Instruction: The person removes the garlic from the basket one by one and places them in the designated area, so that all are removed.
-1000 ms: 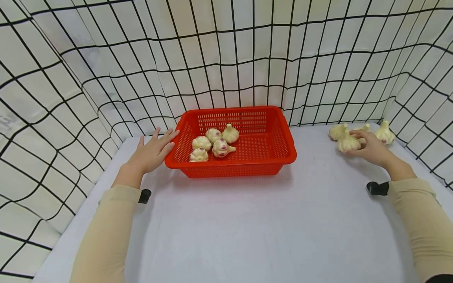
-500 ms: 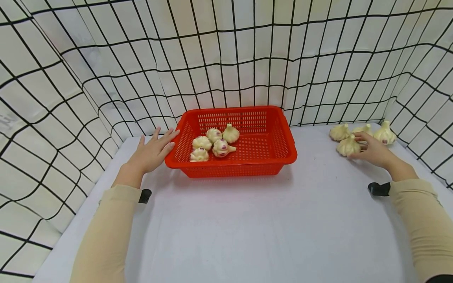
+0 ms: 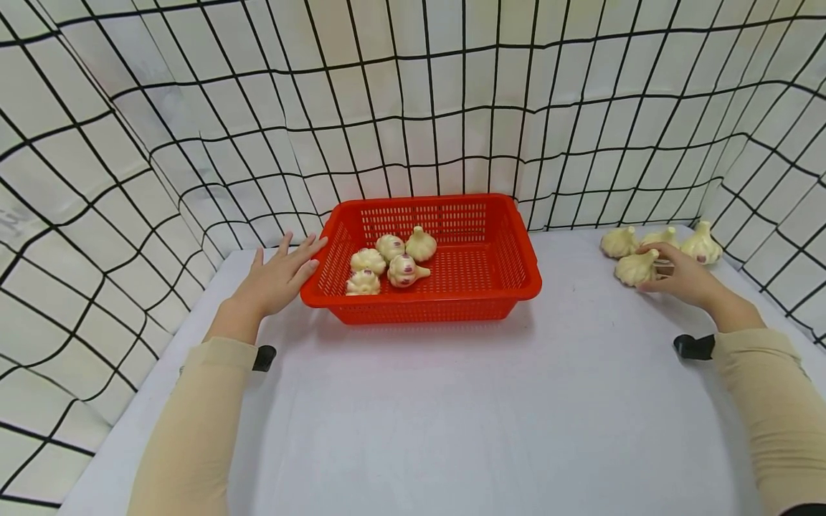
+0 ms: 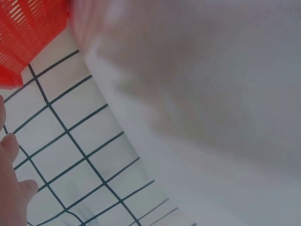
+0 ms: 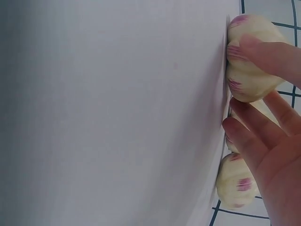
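Note:
In the head view my left hand [image 3: 277, 279] lies with fingers spread and straight, fingertips at the left rim of a red plastic basket [image 3: 426, 309]. Several garlic bulbs [image 3: 404, 271], cream with purple marks, sit in the basket's left part. At the far right, my right hand [image 3: 687, 276] holds a garlic bulb [image 3: 635, 268] low at the table, its stem leaning right. The right wrist view has the thumb [image 5: 270, 56] pressed on that bulb [image 5: 251, 87], with one finger partly hidden behind it. Another garlic bulb [image 5: 235, 183] shows below the hand.
Three more garlic bulbs [image 3: 618, 242] stand behind the right hand, near the back right corner. A white wall with black netting [image 3: 452, 107] encloses the white table [image 3: 413, 416] at the back and both sides.
The garlic bulb at my right hand has come down slightly, and its stem has tipped from upright to the right. My left hand and the basket stay put.

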`<state>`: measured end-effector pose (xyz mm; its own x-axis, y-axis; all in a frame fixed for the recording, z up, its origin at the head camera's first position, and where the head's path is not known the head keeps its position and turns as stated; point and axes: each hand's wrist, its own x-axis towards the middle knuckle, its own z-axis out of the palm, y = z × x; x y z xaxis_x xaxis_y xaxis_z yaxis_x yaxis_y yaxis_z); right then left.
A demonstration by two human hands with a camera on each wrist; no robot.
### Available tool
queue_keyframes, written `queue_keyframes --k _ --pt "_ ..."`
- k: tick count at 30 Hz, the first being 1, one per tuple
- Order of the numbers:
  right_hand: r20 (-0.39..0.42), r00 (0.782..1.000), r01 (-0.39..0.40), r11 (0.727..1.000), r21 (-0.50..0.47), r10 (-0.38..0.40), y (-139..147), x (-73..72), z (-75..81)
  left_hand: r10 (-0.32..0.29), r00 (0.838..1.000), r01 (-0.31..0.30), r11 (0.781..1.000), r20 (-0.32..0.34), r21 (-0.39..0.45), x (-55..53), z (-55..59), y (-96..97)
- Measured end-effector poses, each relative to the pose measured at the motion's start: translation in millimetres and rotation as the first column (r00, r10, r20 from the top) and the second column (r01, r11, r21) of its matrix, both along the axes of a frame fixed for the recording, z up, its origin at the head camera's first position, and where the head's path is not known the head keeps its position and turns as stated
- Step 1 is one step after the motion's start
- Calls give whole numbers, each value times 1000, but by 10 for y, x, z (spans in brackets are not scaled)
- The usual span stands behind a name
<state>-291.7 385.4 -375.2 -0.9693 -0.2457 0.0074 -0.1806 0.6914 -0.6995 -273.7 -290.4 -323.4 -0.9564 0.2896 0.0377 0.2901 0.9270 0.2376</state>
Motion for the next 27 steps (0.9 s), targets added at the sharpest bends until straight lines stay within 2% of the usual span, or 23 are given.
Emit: queue_keyframes --k 5,13,21,27 --pt "0 1000 -2 1000 -1 2 41 3 -32 2 1000 -2 1000 -2 5 1 -9 -2" --pt "51 998 31 999 33 -33 120 80 -1 -4 1000 4 1000 2 2 10 -4 4" --pt "-58 997 52 997 52 -49 253 154 25 -1 1000 1 1000 11 -4 0 9 18" --pt "-93 990 118 988 100 -109 259 239 172 -3 1000 3 1000 14 5 6 17 6"
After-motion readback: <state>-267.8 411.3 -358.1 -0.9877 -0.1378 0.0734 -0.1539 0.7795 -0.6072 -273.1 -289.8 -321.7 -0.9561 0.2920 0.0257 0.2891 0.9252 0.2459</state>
